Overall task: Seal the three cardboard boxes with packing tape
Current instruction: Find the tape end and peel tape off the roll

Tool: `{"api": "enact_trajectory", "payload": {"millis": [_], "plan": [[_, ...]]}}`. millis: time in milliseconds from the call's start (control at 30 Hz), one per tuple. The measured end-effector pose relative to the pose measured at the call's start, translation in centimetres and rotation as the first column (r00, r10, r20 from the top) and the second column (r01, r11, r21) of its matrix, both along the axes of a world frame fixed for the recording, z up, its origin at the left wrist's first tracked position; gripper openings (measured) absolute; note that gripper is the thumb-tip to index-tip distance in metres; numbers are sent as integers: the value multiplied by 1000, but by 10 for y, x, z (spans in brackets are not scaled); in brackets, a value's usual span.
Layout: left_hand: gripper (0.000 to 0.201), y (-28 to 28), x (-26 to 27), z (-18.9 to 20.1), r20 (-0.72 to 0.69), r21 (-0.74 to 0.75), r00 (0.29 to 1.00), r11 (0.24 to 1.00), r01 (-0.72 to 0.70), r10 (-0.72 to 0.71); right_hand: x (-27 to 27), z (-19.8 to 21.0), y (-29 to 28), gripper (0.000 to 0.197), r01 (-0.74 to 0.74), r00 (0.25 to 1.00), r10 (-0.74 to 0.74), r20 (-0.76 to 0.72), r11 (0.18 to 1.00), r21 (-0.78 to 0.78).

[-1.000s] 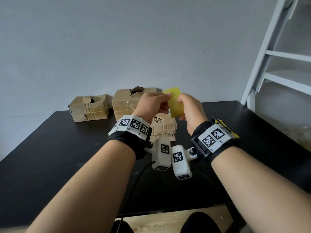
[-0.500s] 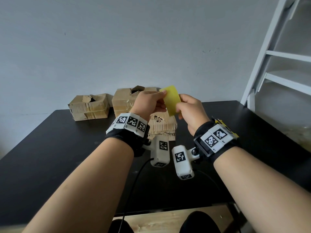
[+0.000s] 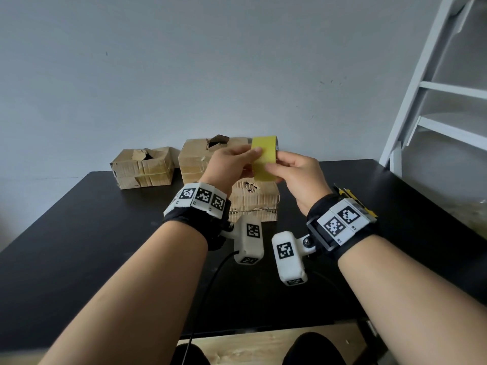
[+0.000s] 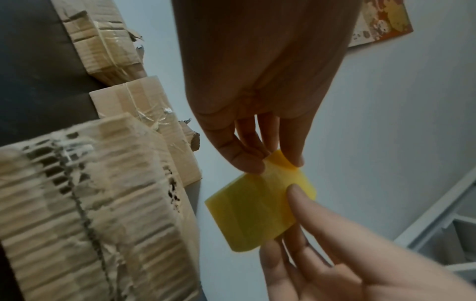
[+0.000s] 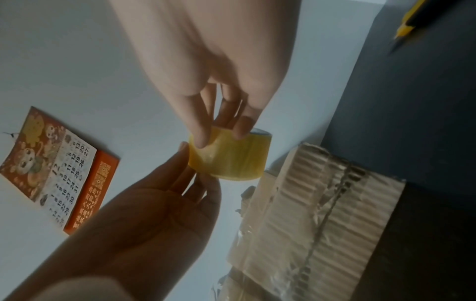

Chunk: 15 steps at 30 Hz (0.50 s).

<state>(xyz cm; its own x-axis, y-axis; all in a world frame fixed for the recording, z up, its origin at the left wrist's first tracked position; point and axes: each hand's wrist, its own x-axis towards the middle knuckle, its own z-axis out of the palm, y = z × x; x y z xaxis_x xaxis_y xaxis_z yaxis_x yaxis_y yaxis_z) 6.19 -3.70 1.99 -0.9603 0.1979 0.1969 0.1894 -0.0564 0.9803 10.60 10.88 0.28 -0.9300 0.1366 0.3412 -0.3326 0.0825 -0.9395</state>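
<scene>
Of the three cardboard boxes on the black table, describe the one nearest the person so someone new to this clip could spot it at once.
On the black table, two boxes sit back by the grey wall; the nearest box stands in front of them, just beyond the left hand and right hand holding the yellow tape roll. Unlike the smoother back boxes, its surface is ribbed corrugation with a ragged torn seam.

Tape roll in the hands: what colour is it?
Yellow, slightly translucent. The tape roll shows best in the head view, held between the left hand and the right hand.
</scene>
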Motion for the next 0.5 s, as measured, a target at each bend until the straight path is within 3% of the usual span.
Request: {"api": "enact_trajectory", "payload": {"millis": [233, 500], "plan": [[31, -4, 3, 2, -7, -8, 984, 984, 178, -178, -4, -4, 8, 28, 5, 999, -4, 35, 1000, -19], [28, -1, 0, -4, -42, -93, 998, 995, 45, -49, -12, 0, 7, 11, 65, 996, -58, 74, 993, -101]]}}
